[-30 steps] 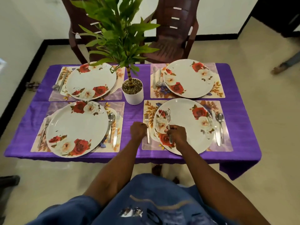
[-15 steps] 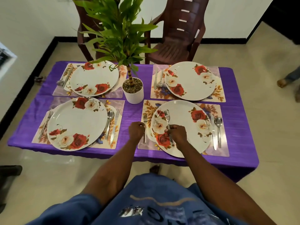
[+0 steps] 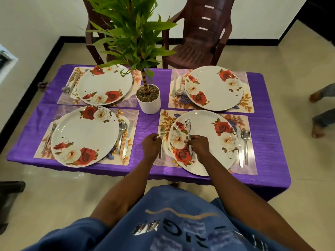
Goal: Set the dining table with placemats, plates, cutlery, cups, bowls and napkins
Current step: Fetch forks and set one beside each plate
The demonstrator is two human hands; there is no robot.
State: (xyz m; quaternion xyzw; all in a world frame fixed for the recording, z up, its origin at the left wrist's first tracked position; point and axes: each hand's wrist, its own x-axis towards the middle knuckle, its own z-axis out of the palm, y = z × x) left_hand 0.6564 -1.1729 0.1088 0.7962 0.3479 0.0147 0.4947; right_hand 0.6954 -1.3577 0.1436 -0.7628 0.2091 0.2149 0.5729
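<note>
Compared with 1 second earlier, almost nothing on the worktop (image 3: 148, 124) had moved; only the camera had shifted a little. The right hand (image 3: 198, 146) still pinched a fork (image 3: 188, 134) lying over the near-right plate (image 3: 204, 142), tines toward 12 o'clock. The left hand (image 3: 152, 146) still held its curled fingers on a second fork (image 3: 161, 140), which lay on the placemat (image 3: 163, 122) just at 9 o'clock of that plate. I judged that this setting now had 1 fork too many, so the fork on the plate probably belonged to another place, perhaps the far-right one, where I could see no fork.

Counted: 4 placemats, 4 plates, each plate on its own mat. Forks: 3 clear, namely these 2 and 1 (image 3: 49, 136) at 9 o'clock of the near-left plate (image 3: 85, 136). Spoons and knives: 1 pair beside each plate, though at the far-left plate (image 3: 105, 84) the pieces were too blurred to tell. Cups, bowls and napkins: 0 in view, so the task was far from finished. 1 potted plant (image 3: 148, 98) stood in the middle, and 2 chairs (image 3: 197, 37) at 12 o'clock.
</note>
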